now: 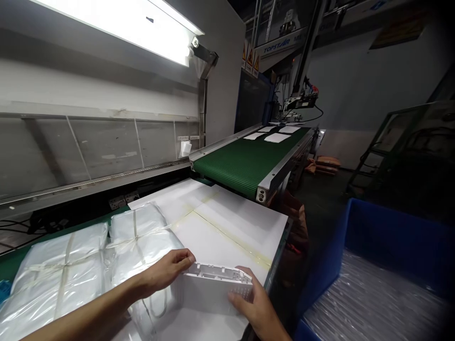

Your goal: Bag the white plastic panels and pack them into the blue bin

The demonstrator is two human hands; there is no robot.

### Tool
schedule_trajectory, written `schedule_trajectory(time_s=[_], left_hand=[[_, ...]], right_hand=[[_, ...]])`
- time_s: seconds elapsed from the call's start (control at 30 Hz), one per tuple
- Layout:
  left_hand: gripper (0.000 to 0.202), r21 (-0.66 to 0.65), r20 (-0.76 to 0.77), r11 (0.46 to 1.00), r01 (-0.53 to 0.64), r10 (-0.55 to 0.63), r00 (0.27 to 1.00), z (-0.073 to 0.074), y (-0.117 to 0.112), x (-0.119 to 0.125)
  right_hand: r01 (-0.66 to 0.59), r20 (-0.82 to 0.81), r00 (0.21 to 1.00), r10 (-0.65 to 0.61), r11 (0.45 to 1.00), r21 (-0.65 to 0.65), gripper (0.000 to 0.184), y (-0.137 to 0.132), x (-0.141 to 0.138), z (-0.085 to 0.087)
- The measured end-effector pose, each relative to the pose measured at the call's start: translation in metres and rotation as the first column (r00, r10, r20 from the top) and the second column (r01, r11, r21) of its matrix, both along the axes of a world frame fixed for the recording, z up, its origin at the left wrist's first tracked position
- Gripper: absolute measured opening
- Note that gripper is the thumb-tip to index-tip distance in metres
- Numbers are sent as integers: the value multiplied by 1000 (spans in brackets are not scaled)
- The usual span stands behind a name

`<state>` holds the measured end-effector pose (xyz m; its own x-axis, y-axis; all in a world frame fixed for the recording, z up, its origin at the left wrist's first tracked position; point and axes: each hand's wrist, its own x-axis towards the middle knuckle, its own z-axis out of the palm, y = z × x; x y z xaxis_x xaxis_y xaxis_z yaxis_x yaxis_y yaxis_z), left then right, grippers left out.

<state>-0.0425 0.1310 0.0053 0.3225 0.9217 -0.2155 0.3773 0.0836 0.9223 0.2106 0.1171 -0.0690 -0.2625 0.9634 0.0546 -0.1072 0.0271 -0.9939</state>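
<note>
A white plastic casing (209, 293) is held on edge over the white sheet-covered table, its ribbed inner rim and clips showing along the top. My left hand (168, 267) is closed at the casing's upper left corner, thumb and fingers pinching there. Around the right end, near a patch of small holes, my right hand (254, 303) grips with the thumb on the near face and fingers behind. The casing's lower part blends into the white surface, so its bottom edge is hard to make out. Just left of it lies a tied bundle of clear plastic bags (142, 237).
Another tied bag bundle (64, 270) lies farther left. Ahead, a green conveyor belt (234, 163) carries several flat white parts (277, 138) beneath a robot arm (302, 100). A blue bin (391, 241) with clear plastic-wrapped items stands at right. A bright lamp (117, 23) hangs above left.
</note>
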Motion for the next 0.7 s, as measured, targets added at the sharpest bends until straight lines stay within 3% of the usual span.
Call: schedule_trajectory(time_s=[0.1,0.27,0.43,0.53,0.63,0.7], left_hand=[[49,20,-150,999,37,-34,988,9,0,-6],[52,-46,-321,960,276,-276,906,25,-5,-20],[46,87,-444,974,207,-148,884,17,-6,-23],[29,118,-371,977,180,-125,920,15,-5,-22],[18,65,-146,985,160,-149,978,20,-8,-22],[24,-20,29,987,157,-157,987,23,-13,-22]], right_hand=[[-39,-25,999,40,999,37,43,1,3,-2],[-91,9,996,91,995,30,35,-1,1,-9],[-67,-16,998,67,998,-10,46,-4,-2,-14],[24,3,1000,-24,998,-54,48,-12,-4,-5],[167,42,985,-165,983,-71,52,-26,-5,17],[246,38,969,-244,967,-71,59,-38,-5,36]])
